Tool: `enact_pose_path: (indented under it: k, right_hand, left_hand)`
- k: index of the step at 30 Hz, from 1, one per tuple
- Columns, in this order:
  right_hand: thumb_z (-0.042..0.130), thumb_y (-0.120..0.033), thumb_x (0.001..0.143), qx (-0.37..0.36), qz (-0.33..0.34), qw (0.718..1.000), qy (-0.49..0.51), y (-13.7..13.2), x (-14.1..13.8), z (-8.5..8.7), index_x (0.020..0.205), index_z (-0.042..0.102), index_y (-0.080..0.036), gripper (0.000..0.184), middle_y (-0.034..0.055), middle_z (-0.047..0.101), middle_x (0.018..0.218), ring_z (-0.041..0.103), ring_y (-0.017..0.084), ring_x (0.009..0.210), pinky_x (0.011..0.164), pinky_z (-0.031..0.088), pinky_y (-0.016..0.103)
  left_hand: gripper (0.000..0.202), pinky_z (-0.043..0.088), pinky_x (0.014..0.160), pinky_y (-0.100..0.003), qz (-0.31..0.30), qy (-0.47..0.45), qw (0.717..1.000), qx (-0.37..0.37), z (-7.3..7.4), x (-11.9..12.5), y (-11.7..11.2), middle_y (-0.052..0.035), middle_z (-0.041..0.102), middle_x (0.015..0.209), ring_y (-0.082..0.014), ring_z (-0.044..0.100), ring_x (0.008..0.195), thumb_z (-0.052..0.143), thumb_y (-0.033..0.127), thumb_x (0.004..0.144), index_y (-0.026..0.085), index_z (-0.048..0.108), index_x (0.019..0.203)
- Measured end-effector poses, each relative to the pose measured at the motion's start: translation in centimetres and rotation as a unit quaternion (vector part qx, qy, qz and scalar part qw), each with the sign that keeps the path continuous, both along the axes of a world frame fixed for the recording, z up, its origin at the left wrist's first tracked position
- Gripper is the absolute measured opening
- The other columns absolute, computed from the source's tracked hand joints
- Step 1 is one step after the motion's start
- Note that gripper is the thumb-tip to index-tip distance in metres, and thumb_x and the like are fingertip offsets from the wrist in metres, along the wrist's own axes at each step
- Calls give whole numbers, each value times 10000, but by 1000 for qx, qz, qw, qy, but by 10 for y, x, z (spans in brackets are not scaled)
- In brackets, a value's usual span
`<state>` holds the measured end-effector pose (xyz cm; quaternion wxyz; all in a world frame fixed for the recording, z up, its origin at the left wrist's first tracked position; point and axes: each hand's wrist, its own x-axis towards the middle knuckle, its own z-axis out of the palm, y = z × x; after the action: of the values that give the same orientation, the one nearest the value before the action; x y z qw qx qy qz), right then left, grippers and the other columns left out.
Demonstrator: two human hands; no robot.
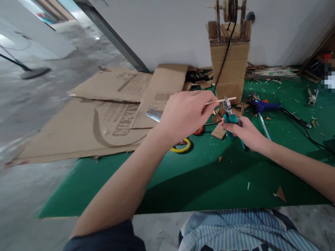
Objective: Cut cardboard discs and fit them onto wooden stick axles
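Observation:
Between thumb and fingers, my left hand [190, 111] pinches a thin wooden stick [231, 99] that points to the right. My right hand [244, 130] is wrapped around the teal handles of a pair of cutting pliers [227, 106]. The metal jaws stand at the stick, near its right end; whether they are closed on it I cannot tell. Under my left hand lie scissors, with a yellow handle loop [183, 145] and a blade [153, 115] showing. A red loop [199, 131] shows beside my left hand. A small cardboard piece [218, 131] lies below the pliers.
Behind my hands stands a cardboard tower [230, 66] with a spool [230, 10] and black cord. Large cardboard sheets [78, 129] overhang the green table [104, 184] at left. A blue glue gun [267, 105], a metal clamp [312, 97] and thin sticks [272, 72] lie to the right.

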<state>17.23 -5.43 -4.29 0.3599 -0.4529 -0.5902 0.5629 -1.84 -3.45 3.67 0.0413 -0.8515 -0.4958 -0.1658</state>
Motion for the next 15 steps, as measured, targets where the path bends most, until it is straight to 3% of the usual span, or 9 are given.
enact_pose_path:
  k: [9, 15]
  right_hand:
    - [680, -486, 851, -15, -8, 1000, 17, 1, 1, 1, 926, 651, -221, 277, 50, 646, 872, 610, 230, 874, 788, 479, 392]
    - [681, -566, 886, -25, -12, 998, 48, 0, 1, -6, 972, 657, -226, 351, 38, 633, 811, 606, 212, 816, 710, 504, 358]
  left_hand:
    - [286, 367, 630, -315, 1, 12, 1000, -12, -2, 1, 2, -27, 651, 702, -152, 523, 609, 479, 325, 1024, 201, 713, 915]
    - [246, 365, 626, -320, 5, 5, 1000, -19, -2, 1, 2, -21, 641, 704, -151, 515, 613, 512, 304, 1014, 193, 709, 919]
